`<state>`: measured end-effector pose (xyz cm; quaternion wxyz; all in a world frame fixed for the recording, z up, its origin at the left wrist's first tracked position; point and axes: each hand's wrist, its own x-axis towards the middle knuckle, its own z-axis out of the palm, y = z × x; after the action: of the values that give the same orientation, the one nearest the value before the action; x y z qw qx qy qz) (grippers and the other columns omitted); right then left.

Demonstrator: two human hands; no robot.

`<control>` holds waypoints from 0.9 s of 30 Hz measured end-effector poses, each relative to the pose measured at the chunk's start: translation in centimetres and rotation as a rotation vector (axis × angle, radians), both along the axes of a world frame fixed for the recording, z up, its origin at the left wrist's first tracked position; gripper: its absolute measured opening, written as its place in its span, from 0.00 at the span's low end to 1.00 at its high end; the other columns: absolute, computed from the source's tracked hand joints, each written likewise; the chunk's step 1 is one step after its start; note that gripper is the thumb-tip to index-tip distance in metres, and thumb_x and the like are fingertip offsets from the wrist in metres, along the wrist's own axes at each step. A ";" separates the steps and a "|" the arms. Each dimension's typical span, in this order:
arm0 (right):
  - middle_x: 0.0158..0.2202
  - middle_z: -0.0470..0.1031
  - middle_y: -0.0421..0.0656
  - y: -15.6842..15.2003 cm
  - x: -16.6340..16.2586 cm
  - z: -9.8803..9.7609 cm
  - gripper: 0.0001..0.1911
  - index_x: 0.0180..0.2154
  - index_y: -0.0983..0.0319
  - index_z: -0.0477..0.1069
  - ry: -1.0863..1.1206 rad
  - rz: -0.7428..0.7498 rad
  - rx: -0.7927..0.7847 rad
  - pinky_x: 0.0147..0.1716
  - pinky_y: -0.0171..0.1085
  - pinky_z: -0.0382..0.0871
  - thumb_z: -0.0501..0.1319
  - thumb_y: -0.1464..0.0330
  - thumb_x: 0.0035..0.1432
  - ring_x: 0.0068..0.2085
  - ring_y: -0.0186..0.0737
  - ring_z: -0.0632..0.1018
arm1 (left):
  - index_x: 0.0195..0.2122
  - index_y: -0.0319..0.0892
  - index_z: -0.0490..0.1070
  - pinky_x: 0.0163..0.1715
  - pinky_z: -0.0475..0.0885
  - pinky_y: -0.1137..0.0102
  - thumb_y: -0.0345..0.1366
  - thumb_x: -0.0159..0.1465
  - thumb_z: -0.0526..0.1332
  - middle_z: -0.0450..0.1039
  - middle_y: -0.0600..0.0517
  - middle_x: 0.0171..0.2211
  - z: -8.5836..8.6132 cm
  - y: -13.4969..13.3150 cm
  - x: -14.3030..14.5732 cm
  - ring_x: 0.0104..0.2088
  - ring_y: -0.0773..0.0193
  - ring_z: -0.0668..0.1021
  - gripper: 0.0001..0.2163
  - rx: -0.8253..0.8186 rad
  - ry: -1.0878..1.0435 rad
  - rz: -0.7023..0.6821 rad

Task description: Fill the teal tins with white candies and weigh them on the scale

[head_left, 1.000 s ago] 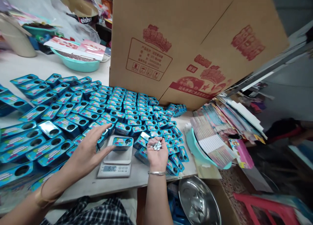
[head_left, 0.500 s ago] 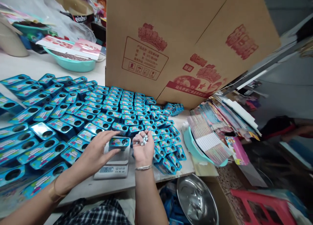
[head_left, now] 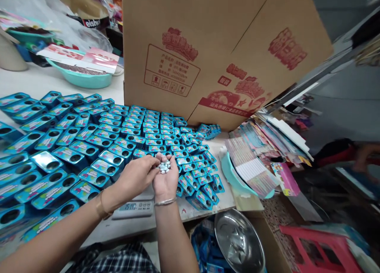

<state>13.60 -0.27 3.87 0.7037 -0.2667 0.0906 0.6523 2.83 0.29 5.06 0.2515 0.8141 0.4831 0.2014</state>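
My right hand [head_left: 165,182] is cupped palm up around a small heap of pale blue and white candies [head_left: 163,167]. From the left, my left hand [head_left: 139,170] reaches into that palm, its fingers closed in a pinch at the heap's edge. Below the wrists sits a white digital scale [head_left: 132,210] with a lit display; my left hand covers most of its platform, and whatever lies there is hidden. Rows of blue tins [head_left: 110,157] with round dark holes in their tops stand around both hands.
A tall cardboard carton [head_left: 219,35] closes off the back. To the right, a turquoise basin [head_left: 230,174] holds stacked printed cards. Another turquoise bowl [head_left: 89,79] stands back left. Below the table's front edge is a shiny metal bowl [head_left: 237,237], beside a red stool [head_left: 323,249].
My left hand has left the tin on the scale and moved right to the candies in my right palm, its fingers closing. The right hand stays cupped. The view has shifted slightly.
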 end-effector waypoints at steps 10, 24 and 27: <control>0.21 0.68 0.34 0.2 0.3 -0.7 0.19 0.25 0.59 0.62 0.052 0.013 0.025 0.38 0.36 0.76 0.49 0.62 0.69 0.30 0.32 0.78 | 0.32 0.44 0.74 0.32 0.64 0.67 0.35 0.61 0.56 0.78 0.50 0.32 1.0 1.1 0.9 0.33 0.58 0.78 0.07 -0.051 0.050 -0.033; 0.19 0.71 0.34 0.4 4.2 -0.8 0.19 0.24 0.60 0.66 0.146 -0.098 -0.121 0.46 0.39 0.77 0.49 0.67 0.69 0.28 0.29 0.79 | 0.37 0.47 0.76 0.34 0.66 0.67 0.37 0.64 0.51 0.79 0.50 0.36 0.1 1.5 -1.9 0.37 0.56 0.80 0.12 -0.022 0.337 -0.132; 0.19 0.71 0.34 0.2 4.7 -0.8 0.19 0.24 0.60 0.65 0.111 -0.101 -0.103 0.46 0.38 0.77 0.49 0.67 0.69 0.27 0.29 0.78 | 0.38 0.47 0.77 0.36 0.67 0.65 0.34 0.63 0.51 0.79 0.48 0.40 0.0 1.7 -1.3 0.40 0.53 0.80 0.13 0.004 0.373 -0.179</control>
<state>18.34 -0.07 3.05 0.7148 -0.2610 0.1763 0.6244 1.48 2.00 5.05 0.1729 0.8776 0.4466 0.0247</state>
